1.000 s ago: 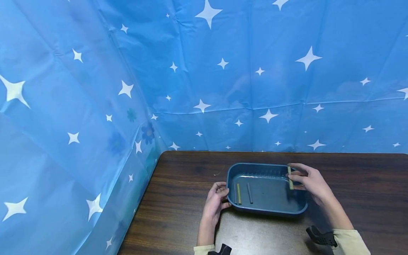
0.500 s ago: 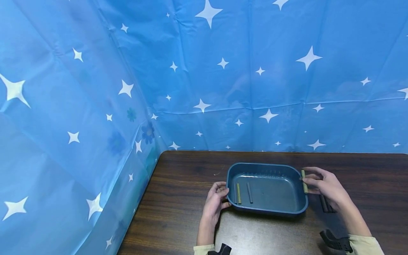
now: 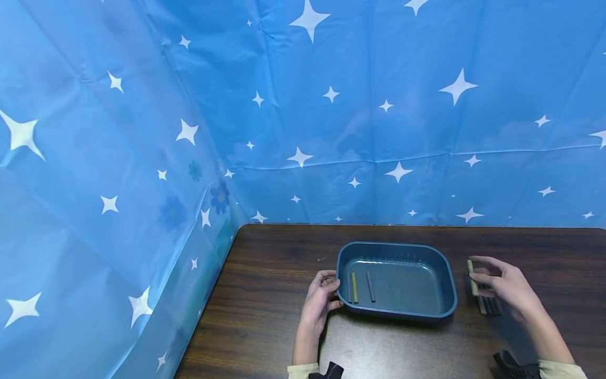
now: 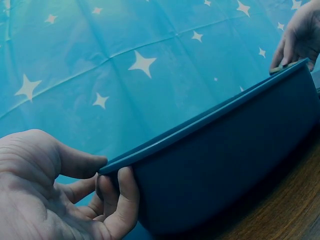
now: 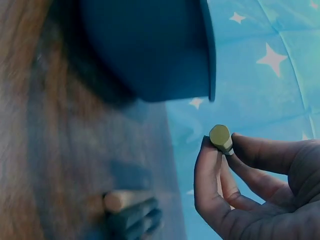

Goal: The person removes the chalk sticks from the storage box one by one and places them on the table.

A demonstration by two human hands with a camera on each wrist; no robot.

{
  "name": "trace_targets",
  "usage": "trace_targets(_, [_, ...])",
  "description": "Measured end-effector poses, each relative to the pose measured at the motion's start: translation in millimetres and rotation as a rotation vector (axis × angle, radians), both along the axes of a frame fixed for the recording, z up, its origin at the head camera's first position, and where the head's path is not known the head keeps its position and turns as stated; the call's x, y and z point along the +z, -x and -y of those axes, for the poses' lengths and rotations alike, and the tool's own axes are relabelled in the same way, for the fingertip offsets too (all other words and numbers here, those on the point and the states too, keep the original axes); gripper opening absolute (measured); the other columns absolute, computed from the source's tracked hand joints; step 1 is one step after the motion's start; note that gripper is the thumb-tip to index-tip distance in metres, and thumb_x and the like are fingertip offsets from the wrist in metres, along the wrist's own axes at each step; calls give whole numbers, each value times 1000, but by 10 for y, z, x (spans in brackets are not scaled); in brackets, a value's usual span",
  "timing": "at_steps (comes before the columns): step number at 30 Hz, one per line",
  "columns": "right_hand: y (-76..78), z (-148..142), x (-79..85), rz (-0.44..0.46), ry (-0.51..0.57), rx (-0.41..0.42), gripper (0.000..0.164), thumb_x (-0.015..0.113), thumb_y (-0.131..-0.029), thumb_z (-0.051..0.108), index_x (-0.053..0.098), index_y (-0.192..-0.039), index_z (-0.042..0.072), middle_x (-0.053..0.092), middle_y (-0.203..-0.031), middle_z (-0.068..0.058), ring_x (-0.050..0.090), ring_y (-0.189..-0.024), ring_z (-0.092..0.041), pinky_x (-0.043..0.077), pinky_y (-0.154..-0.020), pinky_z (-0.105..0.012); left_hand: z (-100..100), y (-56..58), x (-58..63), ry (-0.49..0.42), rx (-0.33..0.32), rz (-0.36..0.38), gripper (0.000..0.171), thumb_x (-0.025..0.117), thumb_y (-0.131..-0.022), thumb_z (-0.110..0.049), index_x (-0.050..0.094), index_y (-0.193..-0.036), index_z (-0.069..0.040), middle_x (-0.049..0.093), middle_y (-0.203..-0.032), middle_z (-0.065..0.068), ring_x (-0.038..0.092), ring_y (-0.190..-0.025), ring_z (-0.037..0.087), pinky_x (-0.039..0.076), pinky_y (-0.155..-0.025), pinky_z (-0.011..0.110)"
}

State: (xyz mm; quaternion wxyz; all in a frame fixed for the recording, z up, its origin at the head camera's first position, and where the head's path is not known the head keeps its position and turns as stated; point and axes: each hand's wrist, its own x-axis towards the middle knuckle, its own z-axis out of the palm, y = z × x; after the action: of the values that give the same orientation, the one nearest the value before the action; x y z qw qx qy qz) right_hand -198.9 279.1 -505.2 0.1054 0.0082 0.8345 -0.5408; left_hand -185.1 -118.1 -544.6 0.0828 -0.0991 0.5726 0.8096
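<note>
My left hand (image 3: 318, 302) grips the left end of a dark blue rectangular tray (image 3: 407, 289); in the left wrist view its thumb lies on the rim, with fingers curled against the outer wall. My right hand (image 3: 510, 288) pinches a yellow-green stick (image 3: 472, 279) between thumb and fingers, right of the tray and apart from it. The right wrist view shows the flat, many-sided end of that stick (image 5: 220, 135). Inside the tray at its left lie a yellow stick (image 3: 355, 288) and two dark grey sticks, one of them the separate grey stick (image 3: 371, 287).
Several sticks (image 3: 490, 306), mostly dark, lie side by side on the brown wooden table (image 3: 265, 273), just below my right hand. The same group of sticks (image 5: 132, 217) is blurred in the right wrist view. A blue star-patterned cloth (image 3: 379, 131) hangs behind and to the left.
My right hand has carried the yellow-green stick rightward, from over the tray's right side to beyond its rim, above the group of sticks. Left hand and tray have stayed put.
</note>
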Motion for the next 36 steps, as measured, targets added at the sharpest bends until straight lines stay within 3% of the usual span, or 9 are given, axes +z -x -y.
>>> trace_targets(5, [-37, -113, -55, 5, -28, -28, 60, 55, -108, 17, 30, -153, -15, 46, -139, -43, 67, -98, -14, 61, -80, -38, 11, 6, 5, 2, 3, -4, 27, 57, -101, -4, 52, -126, 1, 59, -103, 9, 58, -79, 16, 52, -61, 26])
trace_targets(14, [-85, -322, -165, -15, -145, -84, 56, 54, -107, 14, 33, -149, -18, 52, -131, -44, 69, -95, -27, 61, -74, -37, 23, 3, 15, 15, 0, 8, 29, 56, -101, -4, 50, -129, 2, 58, -105, 9, 57, -80, 16, 52, -61, 25])
trace_targets(20, [-90, -434, -219, -34, -297, -98, 56, 61, -104, 17, 41, -143, -17, 60, -122, -42, 68, -91, -38, 57, -68, -46, 20, 9, 13, 15, 2, 5, 28, 56, -101, -4, 51, -128, 1, 58, -104, 9, 57, -80, 16, 52, -61, 26])
trace_targets(23, [-91, -465, -254, -50, -369, -91, 55, 64, -103, 17, 44, -141, -18, 64, -114, -38, 66, -82, -32, 51, -66, -44, 21, 9, 2, 11, 1, 1, 28, 56, -101, -4, 51, -128, 1, 58, -103, 8, 56, -80, 16, 52, -61, 27])
trace_targets(27, [-94, -446, -304, -77, -380, -93, 50, 63, -101, 8, 45, -138, -19, 71, -101, -30, 60, -68, -18, 41, -59, -35, 22, 8, -7, 8, 3, -1, 29, 57, -101, -5, 51, -129, 1, 58, -102, 8, 57, -80, 16, 52, -61, 26])
trace_targets(30, [-101, -423, -326, -95, -385, -82, 49, 63, -99, 4, 45, -137, -20, 71, -99, -30, 60, -65, -17, 38, -58, -35, 21, 7, -14, 3, 4, 4, 28, 58, -101, -5, 51, -128, 1, 59, -102, 8, 58, -80, 16, 52, -61, 26])
trace_targets(36, [-100, -398, -326, -72, -410, -93, 51, 66, -97, 4, 43, -135, -22, 68, -103, -35, 67, -74, -32, 50, -61, -41, 8, 5, -17, -9, 0, 1, 27, 58, -101, -4, 52, -126, 0, 59, -101, 7, 58, -80, 16, 52, -61, 27])
